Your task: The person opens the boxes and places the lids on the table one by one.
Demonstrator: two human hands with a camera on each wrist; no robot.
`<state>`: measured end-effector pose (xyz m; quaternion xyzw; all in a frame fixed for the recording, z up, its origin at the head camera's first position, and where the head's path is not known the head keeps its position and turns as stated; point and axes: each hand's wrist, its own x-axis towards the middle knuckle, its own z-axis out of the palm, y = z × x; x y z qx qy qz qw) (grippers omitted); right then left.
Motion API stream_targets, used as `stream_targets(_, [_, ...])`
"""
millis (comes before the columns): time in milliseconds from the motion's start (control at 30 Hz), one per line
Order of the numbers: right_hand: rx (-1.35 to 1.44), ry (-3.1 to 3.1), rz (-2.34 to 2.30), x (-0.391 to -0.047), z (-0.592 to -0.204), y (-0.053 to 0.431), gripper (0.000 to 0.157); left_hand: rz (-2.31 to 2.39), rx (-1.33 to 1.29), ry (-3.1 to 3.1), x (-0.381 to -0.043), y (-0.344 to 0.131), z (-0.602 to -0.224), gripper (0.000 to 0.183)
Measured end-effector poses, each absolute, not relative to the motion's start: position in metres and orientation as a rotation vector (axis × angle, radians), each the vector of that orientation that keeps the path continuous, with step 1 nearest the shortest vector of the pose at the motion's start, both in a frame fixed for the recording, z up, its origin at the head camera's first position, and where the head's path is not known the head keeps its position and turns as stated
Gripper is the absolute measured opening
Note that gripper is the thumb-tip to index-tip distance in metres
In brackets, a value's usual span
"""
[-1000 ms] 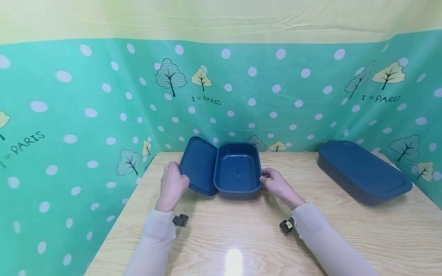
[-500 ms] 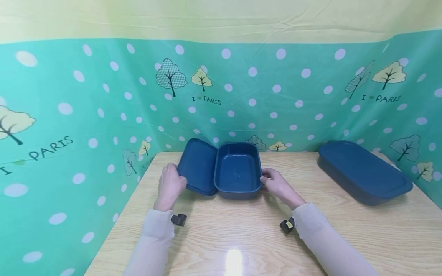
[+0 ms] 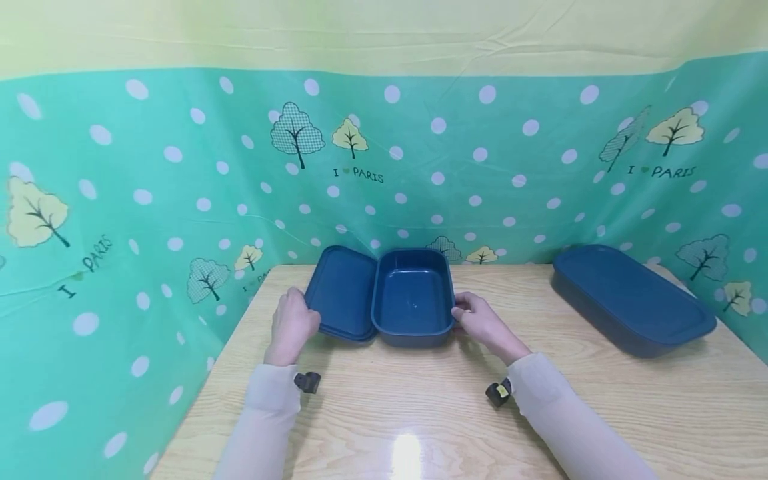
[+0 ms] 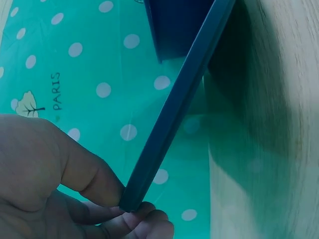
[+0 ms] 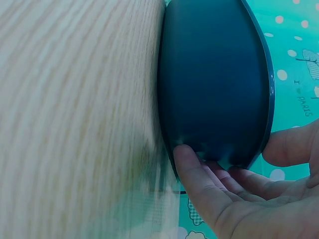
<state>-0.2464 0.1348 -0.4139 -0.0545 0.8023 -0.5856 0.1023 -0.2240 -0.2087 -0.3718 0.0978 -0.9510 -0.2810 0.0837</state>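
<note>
A dark blue rectangular food container (image 3: pixel 414 300) stands uncovered on the table, with nothing inside it. Its matching blue lid (image 3: pixel 342 293) leans at a slant along the container's left side, the outer edge raised off the table. My left hand (image 3: pixel 292 327) pinches that outer edge; in the left wrist view the thumb lies on one face of the lid (image 4: pixel 169 114) and fingertips are behind it. My right hand (image 3: pixel 483 323) holds the container's right wall. The right wrist view shows its thumb at the rim and the other fingers spread along the container's side (image 5: pixel 214 84).
A longer dark blue container (image 3: pixel 630 300) with its lid on stands at the right of the wooden table (image 3: pixel 372 413). A green dotted curtain (image 3: pixel 420 153) hangs behind the table and along its left side.
My left hand has moved slightly left and down, tipping the lid's outer edge lower. The right hand and the container have stayed in place. The curtain at the left has shifted.
</note>
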Motion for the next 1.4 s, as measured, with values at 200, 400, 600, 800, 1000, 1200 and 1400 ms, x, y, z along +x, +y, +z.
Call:
stream_targets(200, [-0.174, 2.375, -1.725, -0.246, -0.414, 0.135, 0.040, -0.832, 0.311, -2.855, -0.226, -0.212, -0.376, 0.024])
stream_targets(400, [-0.168, 2.372, -1.731, -0.246, -0.413, 0.135, 0.040, -0.833, 0.315, -2.891, -0.228, -0.216, -0.380, 0.025])
stream_targets(600, [-0.169, 2.366, -1.738, -0.246, -0.412, 0.136, 0.040, -0.836, 0.309, -2.922, -0.232, -0.220, -0.384, 0.026])
stream_targets(800, [-0.169, 2.363, -1.743, -0.247, -0.414, 0.135, 0.040, -0.843, 0.318, -2.943, -0.234, -0.224, -0.388, 0.028])
stream_targets(1000, [-0.173, 2.363, -1.751, -0.248, -0.416, 0.135, 0.039, -0.857, 0.356, -2.971, -0.235, -0.226, -0.391, 0.025])
stream_targets(1200, [-0.172, 2.374, -1.743, -0.248, -0.416, 0.135, 0.038, -0.861, 0.372, -2.990, -0.235, -0.227, -0.394, 0.026])
stream_targets(1400, [-0.165, 2.375, -1.736, -0.247, -0.414, 0.134, 0.039, -0.843, 0.366, -3.001, -0.235, -0.229, -0.396, 0.028])
